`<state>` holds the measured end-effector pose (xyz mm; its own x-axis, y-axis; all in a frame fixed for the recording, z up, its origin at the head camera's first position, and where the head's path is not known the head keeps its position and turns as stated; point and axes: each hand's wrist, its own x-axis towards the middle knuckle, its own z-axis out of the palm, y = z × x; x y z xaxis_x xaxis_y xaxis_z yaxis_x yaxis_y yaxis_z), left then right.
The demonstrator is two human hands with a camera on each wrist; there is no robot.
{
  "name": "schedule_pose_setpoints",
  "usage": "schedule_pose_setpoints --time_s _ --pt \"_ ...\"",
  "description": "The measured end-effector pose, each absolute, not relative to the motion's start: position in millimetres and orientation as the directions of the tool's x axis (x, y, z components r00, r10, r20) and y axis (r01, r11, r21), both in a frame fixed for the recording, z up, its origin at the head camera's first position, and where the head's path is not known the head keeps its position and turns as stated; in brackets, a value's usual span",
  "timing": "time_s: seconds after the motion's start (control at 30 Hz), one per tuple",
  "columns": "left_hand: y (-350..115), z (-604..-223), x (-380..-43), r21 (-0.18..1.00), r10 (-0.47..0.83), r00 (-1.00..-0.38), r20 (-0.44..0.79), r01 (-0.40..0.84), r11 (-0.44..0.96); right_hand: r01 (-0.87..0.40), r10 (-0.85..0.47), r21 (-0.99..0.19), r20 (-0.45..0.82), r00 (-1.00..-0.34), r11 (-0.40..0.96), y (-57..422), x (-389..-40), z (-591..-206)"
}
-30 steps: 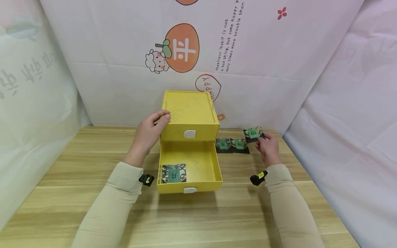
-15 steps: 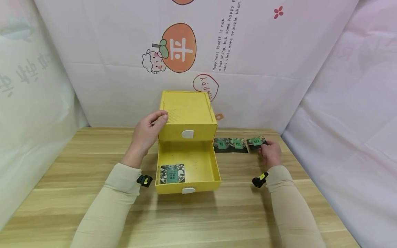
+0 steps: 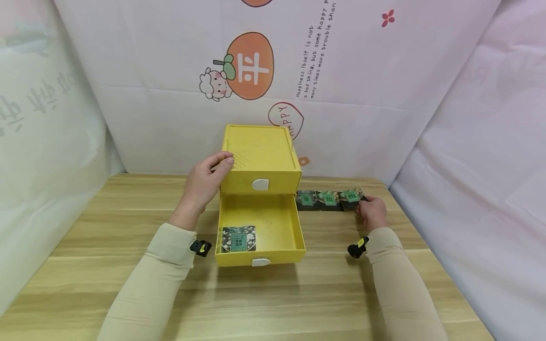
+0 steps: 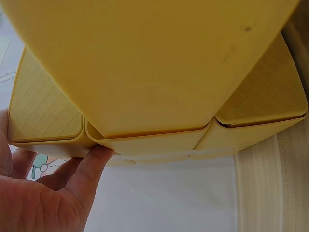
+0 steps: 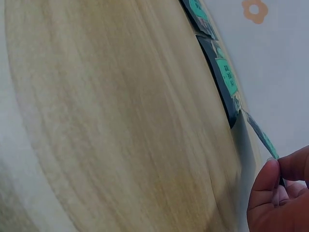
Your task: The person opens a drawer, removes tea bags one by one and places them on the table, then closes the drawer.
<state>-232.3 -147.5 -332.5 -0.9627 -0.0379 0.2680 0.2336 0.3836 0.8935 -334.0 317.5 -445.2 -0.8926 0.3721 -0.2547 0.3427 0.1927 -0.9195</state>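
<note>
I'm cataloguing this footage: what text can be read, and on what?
"Happiness itself is not a bad thing, but some happy p... many times more trouble than": back cloth, cut off
"平", sideways: orange print
"HAPPY": heart print, partly hidden
Too small: cards, wrist tags
Too faint: left cloth

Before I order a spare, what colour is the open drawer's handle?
The handle on the open drawer is white, showing best in the head view.

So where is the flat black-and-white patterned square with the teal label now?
In the head view, the square lies in the front-left corner of the open yellow plastic drawer, just behind its front wall.
</note>
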Motion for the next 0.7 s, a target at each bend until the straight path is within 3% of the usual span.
schedule_pose_setpoints --time_s 0.47,0.7 --pt "-147.6 -333.6 -232.3 0.885 -0.037 -0.958 0.285 0.248 0.393 0.383 0.388 -0.773 -0.193 -0.901 0.506 323.1 -333.2 -449.1" --pt "-147.9 -333.2 -232.1 0.880 -0.035 -0.956 0.290 0.252 0.402 0.397 0.411 -0.722 -0.171 -0.896 0.566 322.6 -329.7 -451.0"
